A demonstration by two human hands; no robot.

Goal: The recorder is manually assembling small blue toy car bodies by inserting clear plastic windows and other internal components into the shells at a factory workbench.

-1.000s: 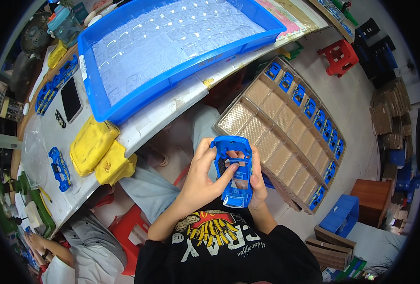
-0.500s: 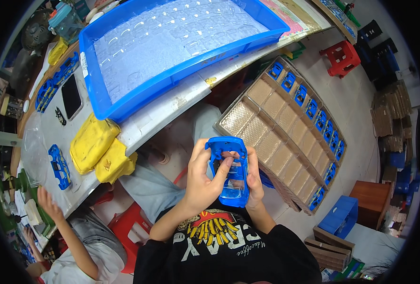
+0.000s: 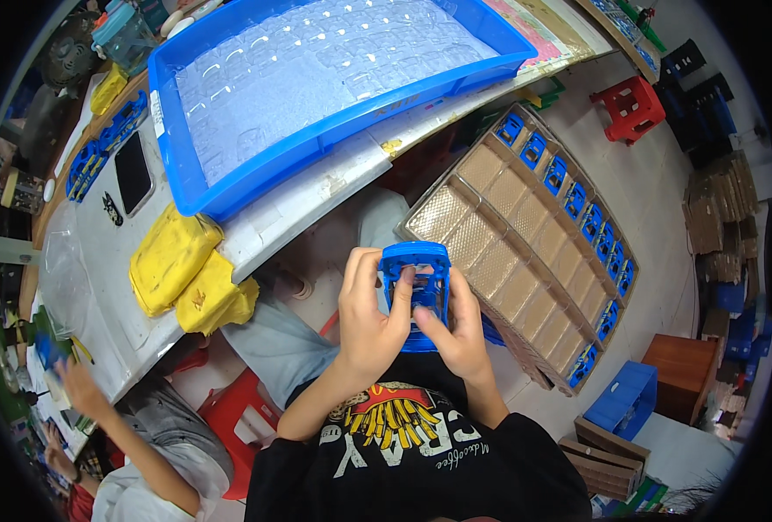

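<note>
Both hands hold a blue toy car body [image 3: 416, 252] in front of my chest, its hollow underside facing me. My left hand [image 3: 370, 317] wraps its left side, thumb pressed into the hollow. My right hand [image 3: 466, 335] grips the right side, and its thumb also reaches inside, lower down. Whatever lies beneath the thumbs is mostly hidden. Just right of my hands, a large compartmented tray [image 3: 443, 217] carries several similar blue car bodies [image 3: 555, 176] along its far-right row.
On the table sits a blue bin [image 3: 161, 143] of clear plastic parts [image 3: 264, 96]. Beside it lie yellow wrapped bundles [image 3: 170, 265], a phone [image 3: 134, 178] and more blue car bodies [image 3: 90, 165]. At lower left is a co-worker's hand [image 3: 81, 391]. A red stool [image 3: 630, 109] stands at upper right.
The car body has tilted in my hands, and my right thumb has come round into its hollow. The blue car body at the table's left is gone; a blurred blue thing is by the co-worker's hand.
</note>
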